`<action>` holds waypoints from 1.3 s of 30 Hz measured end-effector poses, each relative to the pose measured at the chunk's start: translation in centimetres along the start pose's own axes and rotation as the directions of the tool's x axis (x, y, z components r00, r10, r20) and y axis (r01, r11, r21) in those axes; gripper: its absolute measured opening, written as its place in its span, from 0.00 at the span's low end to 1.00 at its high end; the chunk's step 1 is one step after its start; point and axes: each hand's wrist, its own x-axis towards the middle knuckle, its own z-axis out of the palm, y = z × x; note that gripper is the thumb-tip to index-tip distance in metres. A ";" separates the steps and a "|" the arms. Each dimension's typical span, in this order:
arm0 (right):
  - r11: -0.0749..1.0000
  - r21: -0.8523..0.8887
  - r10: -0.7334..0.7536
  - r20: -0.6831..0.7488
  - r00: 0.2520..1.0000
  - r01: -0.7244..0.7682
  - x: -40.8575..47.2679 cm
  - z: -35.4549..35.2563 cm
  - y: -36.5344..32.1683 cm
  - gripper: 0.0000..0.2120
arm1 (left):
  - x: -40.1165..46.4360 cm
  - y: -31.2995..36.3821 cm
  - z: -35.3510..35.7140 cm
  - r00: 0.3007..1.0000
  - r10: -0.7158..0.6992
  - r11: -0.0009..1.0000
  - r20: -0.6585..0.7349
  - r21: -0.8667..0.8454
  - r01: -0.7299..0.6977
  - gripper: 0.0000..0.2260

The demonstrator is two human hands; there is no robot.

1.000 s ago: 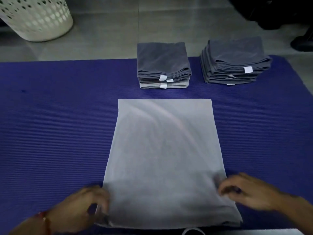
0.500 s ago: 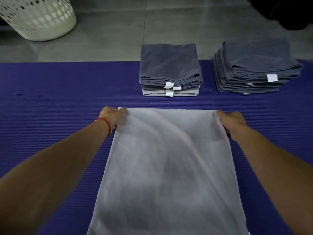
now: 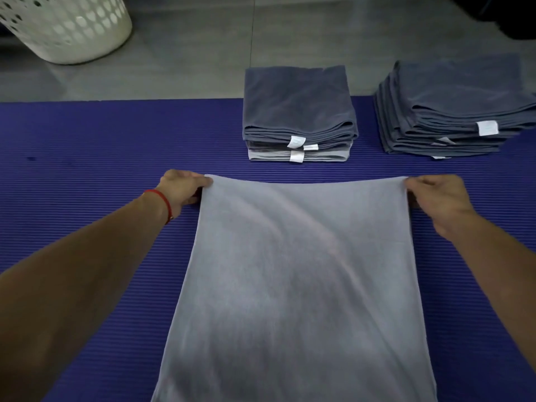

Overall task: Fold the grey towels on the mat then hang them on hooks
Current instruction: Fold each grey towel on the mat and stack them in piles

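Folding under way: the left hand (image 3: 181,188) and right hand (image 3: 436,198) each pinched a far corner of the pale grey towel (image 3: 298,285) spread on the blue mat (image 3: 87,158); drawing both corners evenly toward the near edge looked next.

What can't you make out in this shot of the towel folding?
- Towel: near edge cut off by the head view's bottom border.
- Hooks: none in view.
- Tags on the stacks: print too small to read.
- Basket: top cut off, contents unseen.
- Left hand and right hand: fingertips hidden under towel corners.
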 end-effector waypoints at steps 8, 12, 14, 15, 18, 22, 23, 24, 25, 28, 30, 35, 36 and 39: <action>0.989 0.133 -0.047 -0.115 0.992 0.062 -0.5 0.2 1.2 0.07 | -0.9 -0.2 -1.1 0.998 0.062 0.974 -0.017 -0.215 -0.064 0.07; 0.986 0.157 -0.023 -0.193 0.981 0.054 0.1 1.8 1.5 0.15 | 0.1 -0.2 0.2 0.980 0.136 0.975 -0.148 -0.157 -0.159 0.07; 0.994 0.101 -0.025 -0.224 0.974 0.049 0.6 2.4 1.0 0.19 | 0.9 -0.1 0.9 0.968 0.150 0.982 -0.202 -0.087 -0.171 0.08; 0.996 0.078 -0.029 -0.245 0.969 0.049 1.0 2.7 0.7 0.21 | 1.2 0.1 1.3 0.962 0.158 0.982 -0.221 -0.064 -0.176 0.08; 0.999 0.029 -0.032 -0.298 0.954 0.043 2.0 3.2 0.3 0.20 | 2.3 0.1 2.2 0.948 0.210 0.976 -0.237 -0.004 -0.217 0.08; 0.989 -0.131 -0.103 -0.247 0.964 0.072 1.9 3.5 0.9 0.12 | 3.0 0.2 2.2 0.960 0.174 0.981 -0.217 0.122 -0.150 0.09; 0.971 -0.206 -0.165 -0.213 0.963 0.121 1.1 3.6 1.1 0.11 | 2.2 0.0 2.3 0.950 0.213 0.954 -0.230 0.261 -0.150 0.10; 0.933 -0.306 -0.254 -0.176 0.951 0.192 -0.1 3.8 1.4 0.13 | 0.7 -0.5 2.5 0.924 0.313 0.881 -0.220 0.432 -0.196 0.11; 0.867 -0.410 -0.355 -0.113 0.928 0.282 -1.7 4.1 2.2 0.17 | -1.3 -1.3 2.9 0.873 0.460 0.761 -0.163 0.579 -0.293 0.11; 0.624 -0.569 -0.560 0.153 0.814 0.536 -9.1 4.8 5.4 0.26 | -9.5 -6.2 4.2 0.617 0.750 0.312 0.238 0.696 -0.647 0.17; 0.545 -0.544 -0.573 0.313 0.757 0.638 -14.7 4.6 8.3 0.27 | -15.6 -11.3 4.8 0.520 0.711 0.156 0.473 0.614 -0.773 0.21; 0.275 -0.632 -0.463 0.573 0.676 0.724 -24.1 0.0 16.4 0.30 | -23.6 -20.9 2.9 0.453 0.527 -0.102 0.719 0.583 -0.806 0.30; 0.268 -0.661 -0.439 0.564 0.699 0.701 -25.1 -1.1 17.4 0.29 | -23.7 -21.2 2.3 0.461 0.514 -0.116 0.723 0.591 -0.798 0.30; 0.237 -0.698 -0.383 0.572 0.725 0.676 -26.9 -4.3 19.0 0.30 | -23.8 -20.8 1.3 0.466 0.460 -0.156 0.756 0.585 -0.796 0.31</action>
